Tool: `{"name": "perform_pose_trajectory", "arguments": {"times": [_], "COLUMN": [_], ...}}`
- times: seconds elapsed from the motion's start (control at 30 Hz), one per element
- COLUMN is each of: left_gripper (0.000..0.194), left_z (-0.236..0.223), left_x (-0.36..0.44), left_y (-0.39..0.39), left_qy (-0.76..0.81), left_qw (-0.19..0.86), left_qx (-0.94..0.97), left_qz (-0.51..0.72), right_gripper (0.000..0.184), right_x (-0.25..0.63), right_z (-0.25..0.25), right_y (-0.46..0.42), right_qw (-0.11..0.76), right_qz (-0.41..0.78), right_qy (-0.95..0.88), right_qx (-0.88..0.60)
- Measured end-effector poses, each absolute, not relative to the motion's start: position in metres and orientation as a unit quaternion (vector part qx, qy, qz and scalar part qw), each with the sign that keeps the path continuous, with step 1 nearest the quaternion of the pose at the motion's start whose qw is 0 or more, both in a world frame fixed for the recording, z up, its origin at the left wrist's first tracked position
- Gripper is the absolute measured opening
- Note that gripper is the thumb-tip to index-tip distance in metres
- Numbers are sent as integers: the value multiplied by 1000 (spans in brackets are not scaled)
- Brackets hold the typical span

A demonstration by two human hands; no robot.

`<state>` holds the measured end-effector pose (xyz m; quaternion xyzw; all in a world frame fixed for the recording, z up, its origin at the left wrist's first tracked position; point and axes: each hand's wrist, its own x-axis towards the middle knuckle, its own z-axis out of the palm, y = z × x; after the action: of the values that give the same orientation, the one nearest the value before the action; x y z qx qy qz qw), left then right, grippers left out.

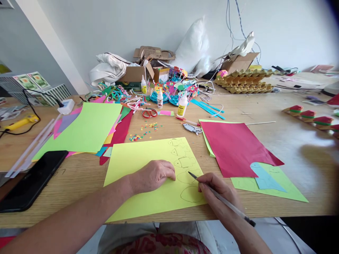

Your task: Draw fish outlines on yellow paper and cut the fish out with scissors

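Observation:
A sheet of yellow paper (137, 165) lies on the table in front of me. Down its right side runs a column of pencil-thin fish outlines (182, 162), the upper ones with eyes and stripes, the lower ones plainer. My left hand (155, 175) rests on the sheet with its fingers curled in, just left of the drawings. In my right hand (221, 192) is a ballpoint pen (230, 204), its dark tip over the fourth outline; whether it touches the paper I cannot tell. Beyond the sheet lies a grey fish cutout (192, 128).
Red paper (238, 148) overlaps green sheets at the right. Coloured sheets (87, 123) and a black phone (31, 180) lie left. Scissors (149, 113), glue bottles (182, 106) and confetti (143, 134) sit beyond. Egg trays (243, 83) stand at the back.

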<state>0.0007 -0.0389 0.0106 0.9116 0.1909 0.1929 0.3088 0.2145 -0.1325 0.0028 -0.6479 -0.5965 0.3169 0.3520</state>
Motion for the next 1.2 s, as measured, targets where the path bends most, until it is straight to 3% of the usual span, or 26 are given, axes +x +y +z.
{"name": "perform_pose_trajectory", "arguments": {"times": [0.63, 1.2], "left_gripper": [40, 38], "left_z": [11, 12], "left_x": [2, 2], "left_y": [-41, -42], "left_qy": [185, 188], "left_qw": [294, 297], "left_qx": [917, 917], "left_qz": [195, 189], "right_gripper": [16, 15], "right_x": [207, 212], "right_z": [10, 10], "right_y": [-132, -130], "right_qw": [350, 299], "right_qz": [324, 308], "right_qy": [-585, -626], "right_qx": [-656, -651]}}
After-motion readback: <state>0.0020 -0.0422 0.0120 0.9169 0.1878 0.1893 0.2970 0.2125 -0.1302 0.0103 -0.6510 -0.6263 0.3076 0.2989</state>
